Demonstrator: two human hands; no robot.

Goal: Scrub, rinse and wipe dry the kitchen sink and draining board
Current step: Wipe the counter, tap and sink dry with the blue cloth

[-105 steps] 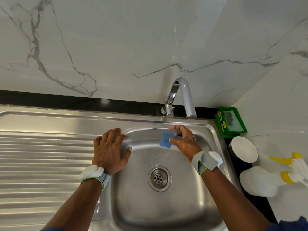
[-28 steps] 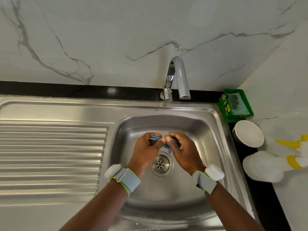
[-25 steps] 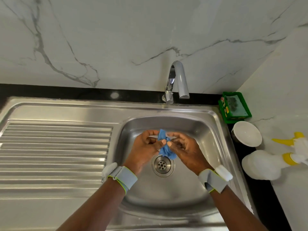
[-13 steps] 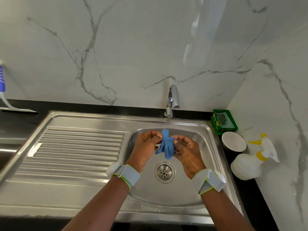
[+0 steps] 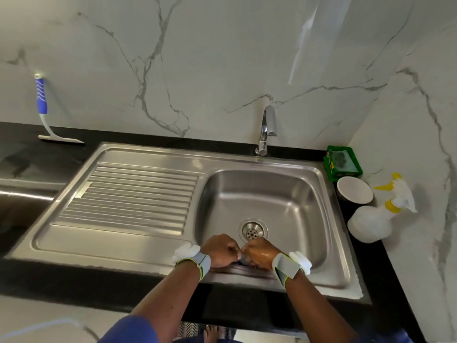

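Observation:
The steel sink [image 5: 284,194] has a round drain [image 5: 252,230] and a ribbed draining board [image 5: 133,191] on its left. Over the bowl's near edge my left hand [image 5: 221,250] and my right hand [image 5: 259,252] are clenched together around a blue cloth [image 5: 242,260]. Only a small sliver of the cloth shows between the fists. My right hand looks wet. The chrome tap [image 5: 266,129] stands behind the bowl with no water running from it.
A blue-handled squeegee [image 5: 47,115] leans on the marble wall at the far left. Right of the sink stand a green sponge tray [image 5: 342,163], a white bowl [image 5: 356,190] and a white spray bottle [image 5: 376,216]. A second basin [image 5: 17,204] lies at the left edge.
Both hands have pulled back from above the drain to the bowl's near edge. The cloth, hanging open between the fingers before, is now bunched inside the fists. The view has widened.

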